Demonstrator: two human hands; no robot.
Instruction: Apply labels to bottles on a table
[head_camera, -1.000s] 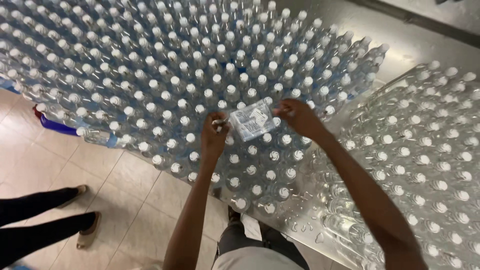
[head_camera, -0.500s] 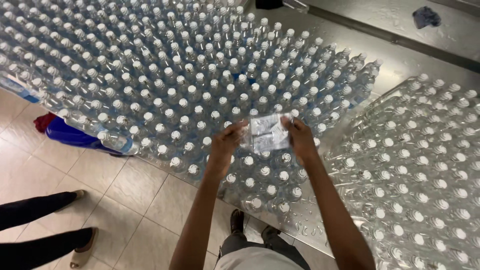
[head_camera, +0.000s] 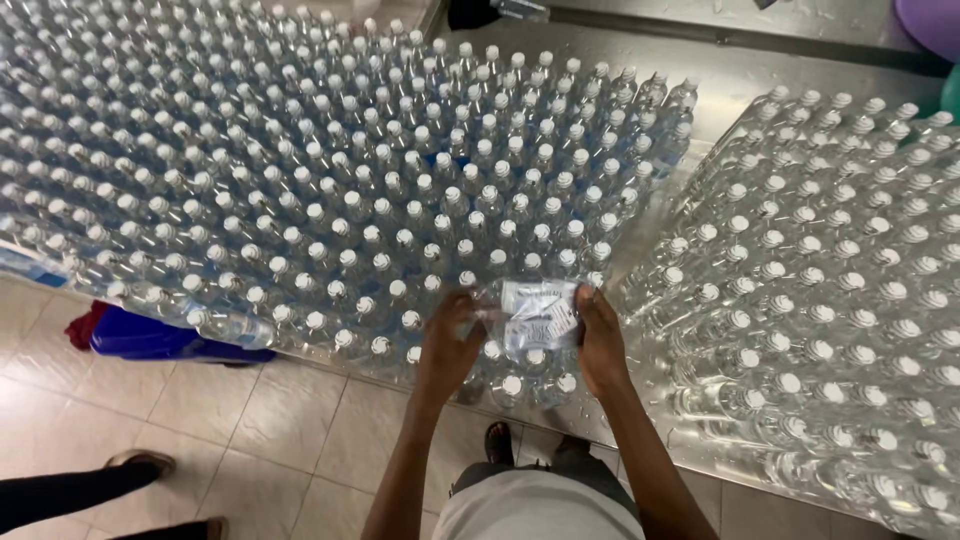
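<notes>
A: Noting the hands first. What are they doing?

B: Left hand (head_camera: 450, 340) is pinching the left edge of a clear label sleeve (head_camera: 538, 312); right hand (head_camera: 600, 340) is gripping its right edge. Both are closed on it, stretching it flat between them. Neither hand is touching a bottle as far as I can tell.

A: Where is the sleeve sitting?

B: It is hovering just above the near edge of the big bottle block (head_camera: 330, 190), at about 6 o'clock of that block, over the capped tops of the front rows. It is carrying some small print; I am not reading it.

A: And the surroundings?

B: A second bottle block (head_camera: 840, 290) is lying at 3 o'clock, set at an angle, on the same wet steel table (head_camera: 730, 70). A blue crate (head_camera: 150, 338) is standing on the tiled floor (head_camera: 260, 430) at 9 o'clock, under the table edge. Another person's shoe (head_camera: 140, 462) is showing at 8 o'clock.

A: Step in hand, as a judgement?

B: I am reading it as sleeve preparation: the film is being opened or straightened before going over a bottle. No bottle is singled out yet.

A: What is the next move calling for?

B: Probably keeping the sleeve mouth open with both hands and lining it over one cap in the front row; the bottles are standing touching, so the fit is looking tight.
</notes>
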